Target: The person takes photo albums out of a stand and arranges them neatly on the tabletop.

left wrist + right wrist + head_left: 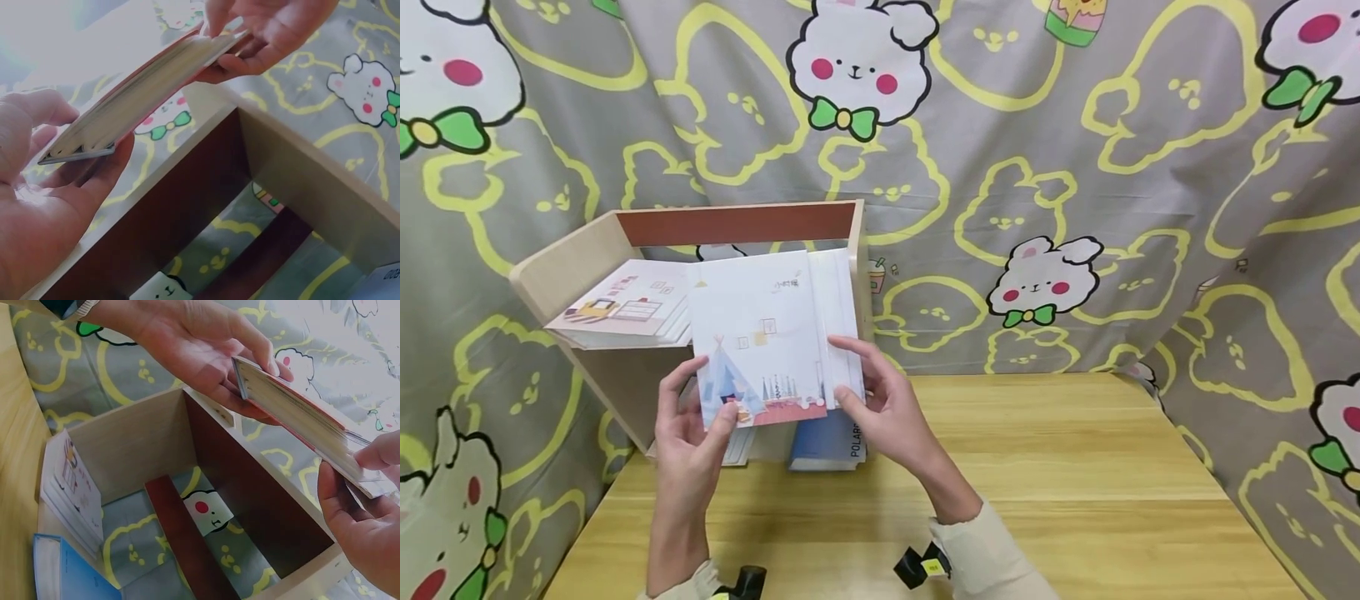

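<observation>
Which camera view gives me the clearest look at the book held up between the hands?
The head view. There the book faces the camera, so its printed side with a blue tent shows. Both wrist views catch it from the side: mostly page edges, with the tent out of sight.

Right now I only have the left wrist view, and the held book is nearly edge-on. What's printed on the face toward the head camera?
Observer: On the white illustrated rectangular book, the head view shows a pale-blue tent drawing at that face's lower left.
Operator: Copy. Anything in the light-wood shelf unit with red-brown panels that I'm missing?
Observer: Yes. In the head view, a stack of books with a pink-and-white illustrated top cover lies on its left side.
</observation>
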Available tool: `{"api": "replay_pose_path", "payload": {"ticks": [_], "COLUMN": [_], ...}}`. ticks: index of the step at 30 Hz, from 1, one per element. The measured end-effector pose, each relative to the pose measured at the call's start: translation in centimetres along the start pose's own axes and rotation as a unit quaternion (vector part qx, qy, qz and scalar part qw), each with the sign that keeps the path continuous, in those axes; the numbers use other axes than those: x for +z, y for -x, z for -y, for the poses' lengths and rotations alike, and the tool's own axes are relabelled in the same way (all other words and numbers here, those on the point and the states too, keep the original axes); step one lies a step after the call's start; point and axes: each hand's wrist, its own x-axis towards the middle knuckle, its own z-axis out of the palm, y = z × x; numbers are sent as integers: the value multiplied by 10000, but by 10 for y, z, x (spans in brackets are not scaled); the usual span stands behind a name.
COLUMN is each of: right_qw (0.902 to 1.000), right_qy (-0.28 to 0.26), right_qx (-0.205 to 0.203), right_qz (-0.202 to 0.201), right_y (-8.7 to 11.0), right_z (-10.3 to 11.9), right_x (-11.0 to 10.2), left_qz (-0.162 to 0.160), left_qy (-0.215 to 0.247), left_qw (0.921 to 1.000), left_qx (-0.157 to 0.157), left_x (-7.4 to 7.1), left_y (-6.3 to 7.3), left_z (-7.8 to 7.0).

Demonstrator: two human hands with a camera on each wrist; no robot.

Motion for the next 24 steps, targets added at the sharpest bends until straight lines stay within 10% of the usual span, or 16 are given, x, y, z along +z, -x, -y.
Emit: {"api": "replay_pose_path", "payload": {"ticks": [24], "right_qw": [9963], "right_qy": [-300], "right_qx": [-272], "right_qz": [-755], "right_y": [24], "right_z": [-5], "right_x": [-28], "left_qz": [223], "left_qy": [-895], "left_qw": [9956], "left_qx": [146], "left_x": [27], "left_y": [2], "left_z": [11]}}
